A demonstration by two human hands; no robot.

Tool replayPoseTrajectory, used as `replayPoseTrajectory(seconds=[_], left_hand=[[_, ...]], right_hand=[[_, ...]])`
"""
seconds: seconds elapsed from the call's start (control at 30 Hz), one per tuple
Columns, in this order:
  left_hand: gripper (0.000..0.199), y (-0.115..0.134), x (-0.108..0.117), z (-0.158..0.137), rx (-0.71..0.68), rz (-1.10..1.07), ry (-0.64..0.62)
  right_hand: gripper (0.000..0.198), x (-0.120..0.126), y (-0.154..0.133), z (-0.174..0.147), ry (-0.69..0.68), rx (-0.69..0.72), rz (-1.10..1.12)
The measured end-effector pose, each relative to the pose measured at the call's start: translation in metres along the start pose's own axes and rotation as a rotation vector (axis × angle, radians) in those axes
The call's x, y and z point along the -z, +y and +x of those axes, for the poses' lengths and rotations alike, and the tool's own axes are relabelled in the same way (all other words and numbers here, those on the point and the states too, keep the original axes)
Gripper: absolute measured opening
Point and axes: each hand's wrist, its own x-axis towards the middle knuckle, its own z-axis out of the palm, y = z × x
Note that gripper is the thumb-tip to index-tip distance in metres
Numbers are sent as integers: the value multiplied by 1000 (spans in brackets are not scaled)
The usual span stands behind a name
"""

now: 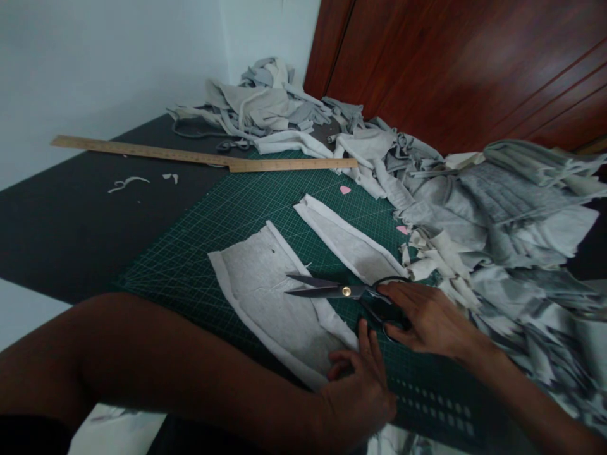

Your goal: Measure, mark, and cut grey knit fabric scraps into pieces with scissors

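Observation:
My right hand (pixel 417 316) is closed on the black-handled scissors (pixel 327 289). Their dark blades are slightly parted and point left over a grey fabric piece (pixel 279 297) with pale folded edges. At the near right corner of that piece rests my left hand (pixel 355 379), two fingers stretched out and others bent; it holds nothing that I can see. A second, narrower grey fabric piece (pixel 348 240) lies beyond the scissors, its near end close to my right hand. Both pieces lie on a green cutting mat (pixel 190 253) with grid lines.
A wooden ruler (pixel 294 165) crosses the mat's far edge, meeting another wooden ruler (pixel 142 150). Heaped fabric scraps (pixel 265 104) lie at the back, and folded grey cloth (pixel 497 196) is piled right. Small pink pieces (pixel 345 189) and white snippets (pixel 128 182) are scattered about.

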Motion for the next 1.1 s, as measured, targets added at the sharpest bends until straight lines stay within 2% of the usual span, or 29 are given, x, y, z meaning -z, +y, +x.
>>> replayPoseTrajectory(seconds=[0.23, 0.9, 1.1], left_hand=[[59, 2, -1, -1, 57, -18, 37], [55, -5, 4, 0, -36, -28, -15], [57, -5, 3, 0, -30, -21, -11]], right_hand=[[41, -6, 5, -3, 5, -2, 24], [44, -14, 7, -21, 17, -83, 9], [42, -11, 8, -21, 38, -41, -33]])
